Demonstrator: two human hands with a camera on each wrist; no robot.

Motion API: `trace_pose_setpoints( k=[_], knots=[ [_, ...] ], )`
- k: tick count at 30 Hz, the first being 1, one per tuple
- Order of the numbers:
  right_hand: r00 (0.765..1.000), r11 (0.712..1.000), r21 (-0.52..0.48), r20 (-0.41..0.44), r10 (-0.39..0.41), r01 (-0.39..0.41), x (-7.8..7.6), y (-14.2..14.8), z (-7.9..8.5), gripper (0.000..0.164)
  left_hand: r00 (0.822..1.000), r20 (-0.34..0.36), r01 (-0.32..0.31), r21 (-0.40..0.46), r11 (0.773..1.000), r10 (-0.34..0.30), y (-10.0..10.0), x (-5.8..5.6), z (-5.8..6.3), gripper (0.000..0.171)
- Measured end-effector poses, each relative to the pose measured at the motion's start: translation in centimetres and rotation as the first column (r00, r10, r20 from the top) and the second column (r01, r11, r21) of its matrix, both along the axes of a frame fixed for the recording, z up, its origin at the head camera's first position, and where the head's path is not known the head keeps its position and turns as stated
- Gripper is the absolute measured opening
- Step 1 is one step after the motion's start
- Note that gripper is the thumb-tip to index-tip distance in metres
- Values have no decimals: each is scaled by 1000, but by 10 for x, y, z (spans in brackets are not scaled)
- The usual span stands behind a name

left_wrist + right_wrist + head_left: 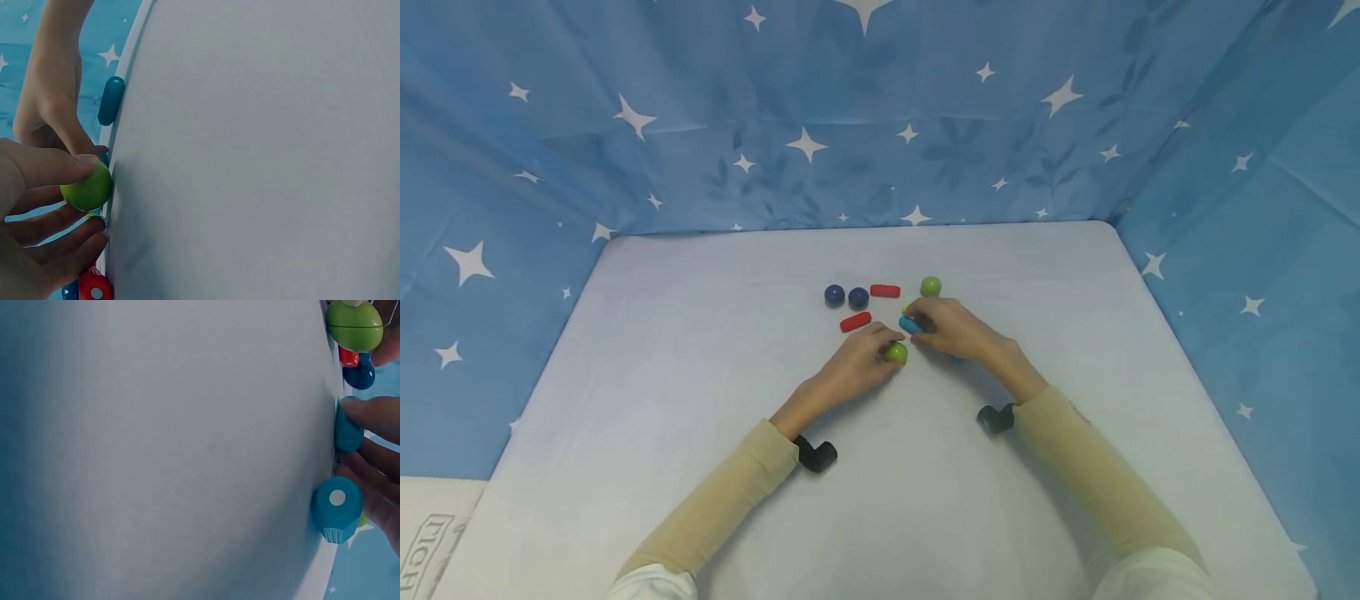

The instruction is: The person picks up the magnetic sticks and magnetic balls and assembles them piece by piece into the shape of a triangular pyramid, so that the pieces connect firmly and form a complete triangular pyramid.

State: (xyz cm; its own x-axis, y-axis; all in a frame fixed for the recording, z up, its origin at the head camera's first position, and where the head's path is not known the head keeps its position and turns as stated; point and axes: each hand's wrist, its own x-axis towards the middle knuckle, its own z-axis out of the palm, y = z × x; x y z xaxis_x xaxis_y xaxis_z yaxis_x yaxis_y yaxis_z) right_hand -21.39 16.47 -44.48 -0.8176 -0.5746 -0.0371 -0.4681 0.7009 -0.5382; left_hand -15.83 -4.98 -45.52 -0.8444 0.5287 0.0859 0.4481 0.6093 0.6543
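My left hand (861,360) pinches a green ball (897,352) at the middle of the table; in the left wrist view the thumb lies on top of the ball (87,187). Close by on the right, my right hand (957,328) holds a short blue rod with rounded ends (911,325) between thumb and fingers. The right wrist view shows the thumb on this rod (349,428). A second blue piece (337,509) lies beside the right hand's fingers, mostly hidden by that hand in the head view. Part of a yellow-green piece (906,308) shows behind the right fingertips.
Behind the hands lie two dark blue balls (834,296), two red rods (885,291) and another green ball (931,287). Black devices (996,419) sit at both wrists. The white table (700,333) meets a blue star-patterned curtain (850,167) at the back.
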Motion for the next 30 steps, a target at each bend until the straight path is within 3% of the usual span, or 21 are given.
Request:
trace_pose_setpoints(
  k=[10,21,30],
  knots=[
    [1000,999,47,-9,2,-2,4,-2,2,39,998,-50,-51,-48,998,49,-16,0,-4,38],
    [1000,999,31,-15,28,-27,7,-4,5,31,992,-101,-84,-45,995,80,-32,-3,-3,38],
    [995,996,7,-45,92,-92,10,-11,7,26,992,-76,-103,-39,994,100,-39,-5,-4,37]
  ],
)
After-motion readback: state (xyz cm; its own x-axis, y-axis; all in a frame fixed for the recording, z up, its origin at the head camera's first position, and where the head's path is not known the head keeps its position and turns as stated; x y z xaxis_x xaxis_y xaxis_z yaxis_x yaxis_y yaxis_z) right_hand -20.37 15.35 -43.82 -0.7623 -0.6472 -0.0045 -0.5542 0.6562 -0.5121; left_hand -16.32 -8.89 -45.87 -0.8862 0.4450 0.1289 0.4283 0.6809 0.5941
